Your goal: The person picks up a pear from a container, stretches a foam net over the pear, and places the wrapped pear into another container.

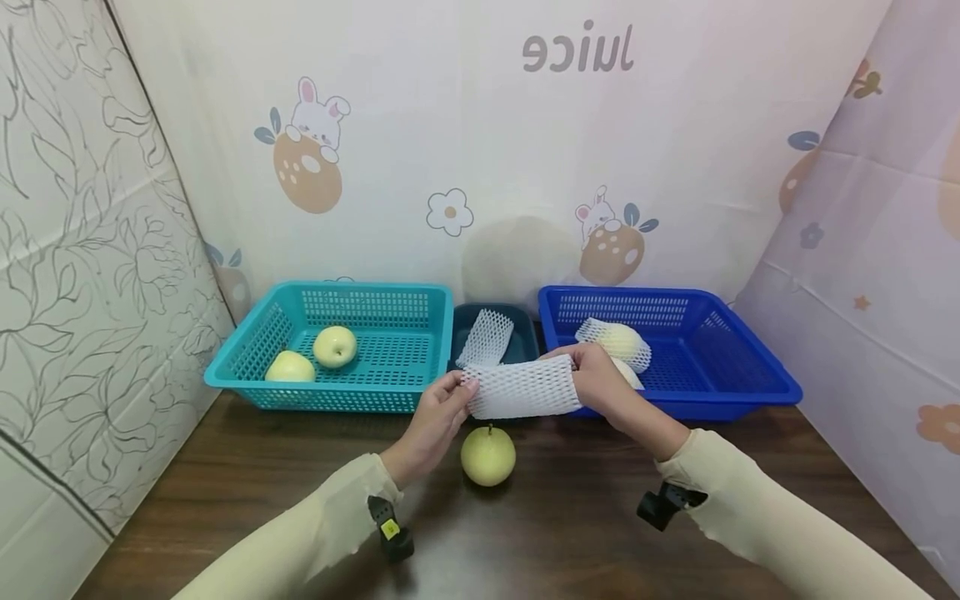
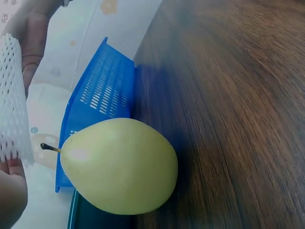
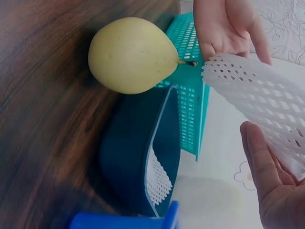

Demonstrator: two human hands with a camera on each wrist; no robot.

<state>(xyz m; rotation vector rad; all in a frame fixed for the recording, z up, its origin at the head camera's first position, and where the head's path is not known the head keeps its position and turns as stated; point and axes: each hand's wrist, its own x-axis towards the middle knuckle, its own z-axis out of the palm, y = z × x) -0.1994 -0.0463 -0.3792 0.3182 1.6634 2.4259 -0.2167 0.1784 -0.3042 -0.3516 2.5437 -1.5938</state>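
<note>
A white foam net sleeve [image 1: 525,387] is stretched sideways between both hands, above the table. My left hand [image 1: 431,423] pinches its left end between thumb and fingers. At the other end my right hand [image 1: 603,383] holds it, with the fingers partly hidden behind the mesh. Just below the sleeve a yellow-green pear [image 1: 488,457] stands on the table, stem up. The right wrist view shows the net sleeve [image 3: 267,95] flattened, with the pear [image 3: 131,55] beside it.
A teal basket [image 1: 390,400] with two pears [image 1: 334,346] stands at the left. At the right a blue basket [image 1: 720,408] contains net-wrapped fruit [image 1: 622,343]. Between them, a dark teal bin [image 1: 528,342] has another foam net [image 1: 487,335] in it. A printed curtain hangs behind.
</note>
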